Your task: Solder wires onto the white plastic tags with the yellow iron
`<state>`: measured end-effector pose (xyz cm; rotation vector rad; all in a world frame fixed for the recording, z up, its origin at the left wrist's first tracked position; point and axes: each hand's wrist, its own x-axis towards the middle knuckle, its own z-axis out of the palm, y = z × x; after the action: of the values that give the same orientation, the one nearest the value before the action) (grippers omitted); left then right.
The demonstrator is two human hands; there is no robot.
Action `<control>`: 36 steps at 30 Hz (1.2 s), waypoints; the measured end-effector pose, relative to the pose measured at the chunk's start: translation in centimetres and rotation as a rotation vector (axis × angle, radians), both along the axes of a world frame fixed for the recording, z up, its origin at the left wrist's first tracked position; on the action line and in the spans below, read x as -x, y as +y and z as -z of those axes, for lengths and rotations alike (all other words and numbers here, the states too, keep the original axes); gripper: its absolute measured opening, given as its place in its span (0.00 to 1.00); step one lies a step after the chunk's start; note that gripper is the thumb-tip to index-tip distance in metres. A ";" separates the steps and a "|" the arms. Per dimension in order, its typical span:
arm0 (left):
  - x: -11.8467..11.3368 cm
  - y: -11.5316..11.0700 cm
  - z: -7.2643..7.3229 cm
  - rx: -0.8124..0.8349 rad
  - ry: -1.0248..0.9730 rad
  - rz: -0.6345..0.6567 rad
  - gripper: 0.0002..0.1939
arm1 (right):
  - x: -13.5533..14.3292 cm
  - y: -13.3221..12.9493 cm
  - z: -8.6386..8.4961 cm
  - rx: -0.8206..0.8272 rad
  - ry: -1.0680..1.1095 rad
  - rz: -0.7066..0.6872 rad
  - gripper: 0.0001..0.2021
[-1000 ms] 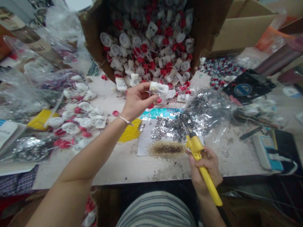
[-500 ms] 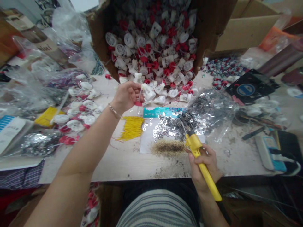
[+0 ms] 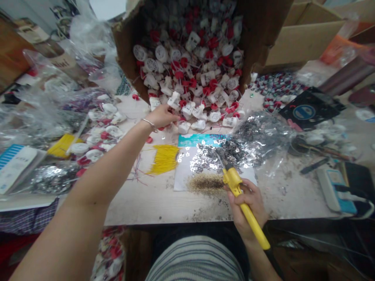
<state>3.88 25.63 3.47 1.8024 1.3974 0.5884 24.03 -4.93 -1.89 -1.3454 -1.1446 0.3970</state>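
Observation:
My left hand (image 3: 162,116) reaches to the near edge of the heap of white and red plastic parts (image 3: 190,78) that spills from a cardboard box. Its fingers are pressed together beside a red piece and a white part (image 3: 184,127); what they hold is too small to tell. My right hand (image 3: 249,201) is wrapped round a yellow soldering gun (image 3: 247,210). The tool's metal tip points at small shiny metal pieces (image 3: 202,158) on a white and teal sheet (image 3: 187,139). Yellow wires (image 3: 165,159) lie left of the sheet.
More white and red parts (image 3: 108,134) and plastic bags (image 3: 38,101) lie on the left. To the right are a plastic bag of metal pieces (image 3: 263,136), a black box with a blue label (image 3: 304,112) and a power strip (image 3: 334,189). A cardboard box (image 3: 304,43) stands behind.
My left hand has moved slightly right and forward, its fingers now lower among the parts. My right hand has shifted the soldering gun a little left.

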 end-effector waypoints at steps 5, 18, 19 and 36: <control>1.3 -0.4 -2.6 0.251 -0.273 -0.088 0.12 | -0.3 -0.1 0.0 0.013 0.000 0.023 0.10; -1.4 -21.5 -0.4 -0.208 -0.174 0.710 0.08 | 3.0 1.5 1.9 0.065 0.389 -0.176 0.12; -1.5 -22.4 0.4 -0.329 -0.150 0.801 0.09 | 3.2 1.6 2.1 0.095 0.335 -0.173 0.12; 4.3 -23.0 1.9 -0.401 0.124 0.603 0.15 | 3.4 0.2 4.2 -0.083 -0.349 -0.281 0.11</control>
<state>-0.43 2.66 1.59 2.4738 0.7634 0.4542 20.64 -4.77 -6.07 -1.2123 -1.6324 0.3181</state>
